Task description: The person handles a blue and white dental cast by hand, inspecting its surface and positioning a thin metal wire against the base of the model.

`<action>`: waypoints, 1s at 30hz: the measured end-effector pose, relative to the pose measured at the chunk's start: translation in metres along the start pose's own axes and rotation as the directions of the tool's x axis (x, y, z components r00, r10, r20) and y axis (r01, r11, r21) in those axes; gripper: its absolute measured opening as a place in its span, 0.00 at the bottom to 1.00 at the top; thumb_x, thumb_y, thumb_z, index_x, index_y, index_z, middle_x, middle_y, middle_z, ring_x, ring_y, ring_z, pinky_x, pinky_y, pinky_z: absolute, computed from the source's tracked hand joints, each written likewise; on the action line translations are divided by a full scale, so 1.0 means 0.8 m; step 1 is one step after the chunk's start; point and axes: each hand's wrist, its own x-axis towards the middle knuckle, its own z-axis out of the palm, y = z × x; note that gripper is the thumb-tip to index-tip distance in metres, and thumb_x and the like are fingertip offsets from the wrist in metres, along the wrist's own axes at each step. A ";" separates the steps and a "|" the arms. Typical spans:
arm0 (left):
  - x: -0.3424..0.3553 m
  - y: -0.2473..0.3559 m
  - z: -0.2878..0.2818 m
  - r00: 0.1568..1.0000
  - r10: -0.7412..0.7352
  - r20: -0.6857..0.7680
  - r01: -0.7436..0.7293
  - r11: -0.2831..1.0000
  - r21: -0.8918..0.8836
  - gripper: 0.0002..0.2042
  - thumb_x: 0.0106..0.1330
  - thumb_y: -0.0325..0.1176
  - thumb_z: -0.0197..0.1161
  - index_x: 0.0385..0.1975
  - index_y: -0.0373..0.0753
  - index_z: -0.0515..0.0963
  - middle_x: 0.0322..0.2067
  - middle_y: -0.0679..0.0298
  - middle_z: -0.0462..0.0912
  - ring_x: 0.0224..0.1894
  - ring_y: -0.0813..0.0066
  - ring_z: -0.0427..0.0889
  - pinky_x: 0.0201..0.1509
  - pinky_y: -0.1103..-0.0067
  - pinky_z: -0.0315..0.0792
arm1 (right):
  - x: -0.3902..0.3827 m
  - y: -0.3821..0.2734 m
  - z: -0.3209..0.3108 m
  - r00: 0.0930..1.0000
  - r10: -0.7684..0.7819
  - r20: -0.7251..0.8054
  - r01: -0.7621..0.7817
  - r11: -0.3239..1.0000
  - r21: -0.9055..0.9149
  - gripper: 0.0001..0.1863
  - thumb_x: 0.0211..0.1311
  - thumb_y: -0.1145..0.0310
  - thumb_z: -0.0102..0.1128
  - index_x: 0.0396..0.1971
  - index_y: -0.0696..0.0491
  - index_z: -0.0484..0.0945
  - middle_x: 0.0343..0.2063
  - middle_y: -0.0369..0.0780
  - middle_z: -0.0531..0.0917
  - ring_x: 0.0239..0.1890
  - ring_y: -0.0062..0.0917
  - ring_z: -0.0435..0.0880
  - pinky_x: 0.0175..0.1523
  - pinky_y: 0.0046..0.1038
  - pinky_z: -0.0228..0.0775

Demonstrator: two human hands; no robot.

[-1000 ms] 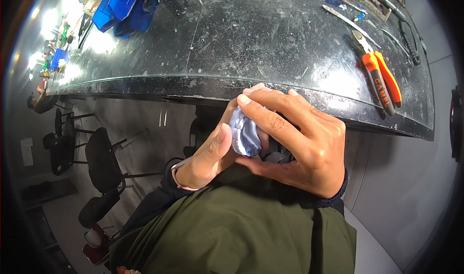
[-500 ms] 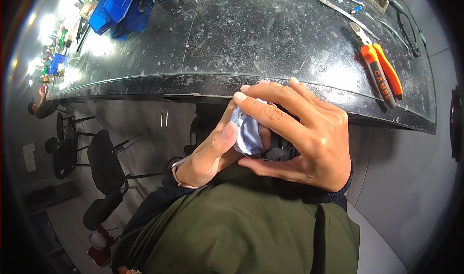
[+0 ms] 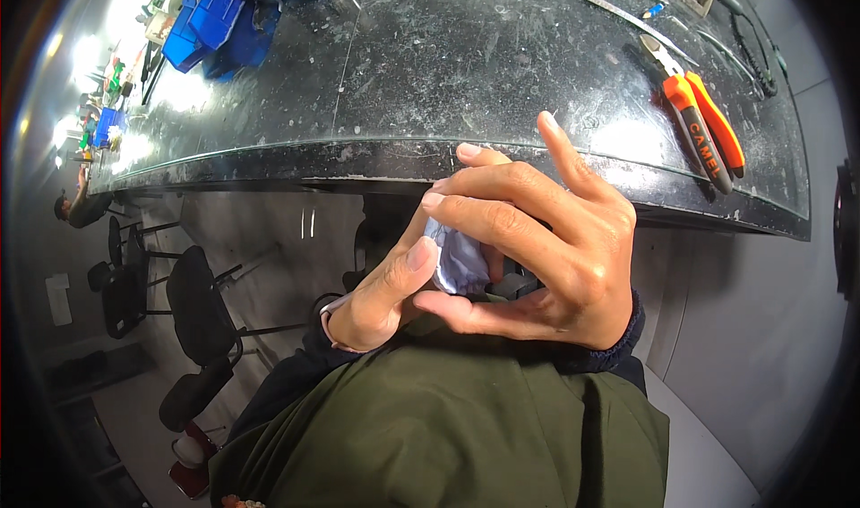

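Just off the table's front edge, a pale blue-grey lump (image 3: 460, 262) with an uneven, glossy surface sits between my hands; I cannot tell its kind. My left hand (image 3: 381, 297) is closed on its left side, thumb pressed to the near face and the other fingers mostly hidden. Arched over it from the right is my right hand (image 3: 573, 253), its index and middle fingertips at the lump's top left and its thumb below. That hand's little finger sticks up, apart from the rest. A dark piece (image 3: 515, 284) shows beneath the right palm, partly hidden.
Orange-and-black handled pliers (image 3: 701, 118) lie on the scuffed dark table (image 3: 430, 69) at the right. Beyond them are a thin metal tool (image 3: 632, 26) and a black cable (image 3: 748, 55). Blue plastic bins (image 3: 210, 29) stand far left. Black chairs (image 3: 197, 306) and another person (image 3: 85, 203) are at the left.
My right hand has shifted slightly left, its thumb sliding along under the lump. Its little finger has lifted away from the others. My left hand keeps nearly the same hold.
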 end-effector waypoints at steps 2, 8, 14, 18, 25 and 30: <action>0.001 0.001 0.001 1.000 -0.006 0.007 0.006 1.000 0.011 0.33 0.65 0.52 0.37 0.61 0.32 0.44 0.38 0.58 0.69 0.41 0.75 0.69 0.47 0.79 0.61 | -0.001 -0.001 -0.001 1.000 0.006 -0.008 -0.007 1.000 -0.016 0.26 0.26 0.56 0.74 0.32 0.49 0.80 0.28 0.34 0.82 0.39 0.30 0.82 0.56 0.45 0.62; -0.003 -0.003 0.003 0.999 -0.016 -0.036 0.012 0.996 -0.092 0.33 0.65 0.52 0.36 0.62 0.32 0.44 0.39 0.57 0.68 0.42 0.73 0.68 0.48 0.79 0.61 | -0.001 0.000 0.004 0.999 0.026 -0.033 -0.025 0.999 0.020 0.25 0.26 0.57 0.74 0.31 0.49 0.81 0.28 0.34 0.82 0.37 0.29 0.83 0.54 0.43 0.65; 0.001 0.000 0.002 1.000 -0.009 0.020 0.009 1.000 -0.003 0.34 0.64 0.53 0.37 0.61 0.32 0.45 0.39 0.57 0.68 0.42 0.73 0.69 0.47 0.78 0.61 | -0.003 0.000 0.002 0.999 0.020 -0.033 -0.020 1.000 0.002 0.27 0.23 0.55 0.74 0.31 0.49 0.81 0.29 0.34 0.82 0.38 0.30 0.83 0.53 0.43 0.66; 0.005 0.008 -0.001 0.995 -0.077 0.056 0.075 0.996 0.048 0.35 0.62 0.54 0.38 0.61 0.32 0.45 0.39 0.57 0.68 0.42 0.73 0.69 0.47 0.78 0.62 | -0.002 0.000 0.000 1.000 0.026 -0.016 -0.026 1.000 0.004 0.28 0.24 0.55 0.74 0.32 0.50 0.81 0.30 0.35 0.82 0.38 0.31 0.83 0.53 0.44 0.65; 0.004 0.001 0.004 1.000 -0.028 0.014 0.028 0.998 -0.049 0.36 0.62 0.53 0.39 0.61 0.32 0.43 0.39 0.57 0.68 0.41 0.73 0.68 0.46 0.78 0.62 | -0.001 0.000 -0.001 1.000 0.023 -0.011 -0.023 1.000 -0.018 0.29 0.25 0.53 0.73 0.34 0.51 0.80 0.31 0.36 0.82 0.40 0.33 0.82 0.53 0.44 0.64; 0.003 -0.003 0.003 1.000 -0.013 0.027 0.015 0.997 -0.081 0.35 0.64 0.51 0.38 0.63 0.33 0.41 0.40 0.56 0.67 0.42 0.72 0.68 0.47 0.78 0.62 | -0.002 0.002 -0.003 1.000 0.017 0.014 -0.016 0.999 -0.032 0.27 0.27 0.54 0.72 0.33 0.51 0.80 0.30 0.36 0.82 0.40 0.33 0.82 0.54 0.44 0.64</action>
